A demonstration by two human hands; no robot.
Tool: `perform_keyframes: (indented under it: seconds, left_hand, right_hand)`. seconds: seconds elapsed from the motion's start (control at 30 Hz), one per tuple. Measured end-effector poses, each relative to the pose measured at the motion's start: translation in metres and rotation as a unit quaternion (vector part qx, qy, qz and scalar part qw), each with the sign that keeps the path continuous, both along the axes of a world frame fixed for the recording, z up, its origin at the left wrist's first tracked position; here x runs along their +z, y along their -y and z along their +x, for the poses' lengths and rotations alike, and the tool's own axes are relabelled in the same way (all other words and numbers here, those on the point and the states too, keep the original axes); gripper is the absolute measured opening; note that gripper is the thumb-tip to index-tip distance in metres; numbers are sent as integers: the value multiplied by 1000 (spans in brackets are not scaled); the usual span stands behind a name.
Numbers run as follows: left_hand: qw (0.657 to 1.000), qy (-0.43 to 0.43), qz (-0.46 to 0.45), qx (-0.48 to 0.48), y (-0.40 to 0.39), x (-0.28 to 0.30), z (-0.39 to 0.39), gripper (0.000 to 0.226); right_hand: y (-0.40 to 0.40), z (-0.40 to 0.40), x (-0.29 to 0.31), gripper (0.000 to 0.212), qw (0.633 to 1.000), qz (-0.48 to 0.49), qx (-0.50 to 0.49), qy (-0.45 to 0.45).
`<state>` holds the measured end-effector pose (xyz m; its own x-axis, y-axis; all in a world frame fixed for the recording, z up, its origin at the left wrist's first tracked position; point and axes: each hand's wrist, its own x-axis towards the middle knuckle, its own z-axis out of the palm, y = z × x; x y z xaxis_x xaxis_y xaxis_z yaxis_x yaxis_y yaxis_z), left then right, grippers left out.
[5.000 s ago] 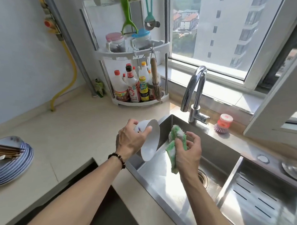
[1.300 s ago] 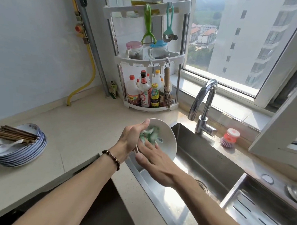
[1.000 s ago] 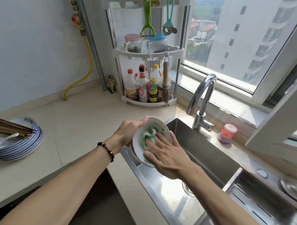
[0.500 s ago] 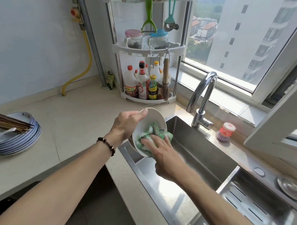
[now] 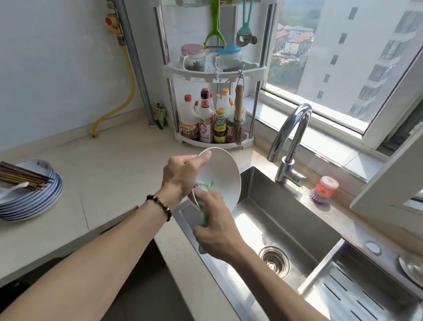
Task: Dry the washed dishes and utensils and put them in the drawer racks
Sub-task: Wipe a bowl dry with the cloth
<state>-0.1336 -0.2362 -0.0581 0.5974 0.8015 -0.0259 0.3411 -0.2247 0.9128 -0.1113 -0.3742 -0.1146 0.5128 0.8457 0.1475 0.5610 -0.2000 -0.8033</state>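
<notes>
White bowl (image 5: 223,175) tilted over the sink (image 5: 285,226) — left hand (image 5: 180,178) grips its rim, right hand (image 5: 215,226) clutches a green cloth (image 5: 204,186) against its lower inside. By my reckoning the task is early: one bowl mid-wipe, nothing racked yet. Left on the counter: one stack of plates (image 5: 34,201) — number unclear — one spoon (image 5: 5,192), a bundle of chopsticks (image 5: 18,175).

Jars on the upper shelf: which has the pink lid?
The left jar. Its lid is pink; the right jar beside it has a blue lid.
</notes>
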Motion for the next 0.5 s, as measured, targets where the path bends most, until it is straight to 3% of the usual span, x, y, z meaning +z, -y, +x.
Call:
perform_keyframes:
  seconds: [0.07, 0.13, 0.2, 0.27, 0.33, 0.4, 0.5]
  left_hand:
    - [999, -14, -35, -34, -5, 1, -3, 60]
    - [989, -53, -80, -109, -11, 6, -9, 59]
    - [980, -100, -85, -147, -11, 12, -11, 50]
    - [978, -107, -102, -148, -9, 17, -11, 45]
    - [968, -62, -168, -175, -8, 17, -11, 52]
    - [957, 44, -226, -179, -5, 4, -14, 58]
    - [943, 187, -260, -89, 10, -20, -14, 67]
  right_hand:
    - [6, 4, -3, 74, 997, 20, 52, 59]
    - [17, 24, -14, 64, 960, 0, 78, 267]
    - [22, 45, -25, 58, 915, -24, 86, 393]
    - [21, 49, -29, 55, 902, -7, 70, 425]
    - [17, 48, -24, 49, 902, 23, 36, 431]
    - [9, 43, -10, 48, 912, 44, 2, 408]
    - [-6, 28, 9, 47, 935, 54, -49, 346]
